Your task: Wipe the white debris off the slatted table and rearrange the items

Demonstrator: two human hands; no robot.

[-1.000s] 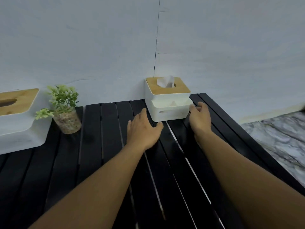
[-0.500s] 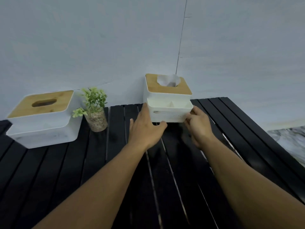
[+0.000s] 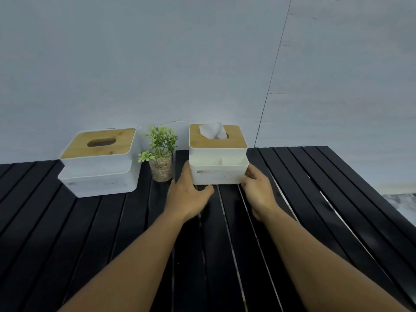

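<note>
A small white tissue box (image 3: 218, 174) with a wooden lid and a tissue sticking out stands on the black slatted table (image 3: 90, 221) near the wall. My left hand (image 3: 188, 197) presses its left side and my right hand (image 3: 257, 190) its right side, so both grip the box. Just left of it stands a small green plant in a glass jar (image 3: 161, 158). Further left sits a larger white tissue box (image 3: 99, 163) with a wooden lid and an empty slot. No white debris shows on the slats.
A pale wall (image 3: 202, 64) runs right behind the items. The table's right edge (image 3: 369, 188) falls off to a marble floor (image 3: 400, 201). Bare slats stretch toward me under my forearms.
Both hands closed on the small tissue box and slid it left along the wall, until it stands close beside the plant. The view has also swung left.
</note>
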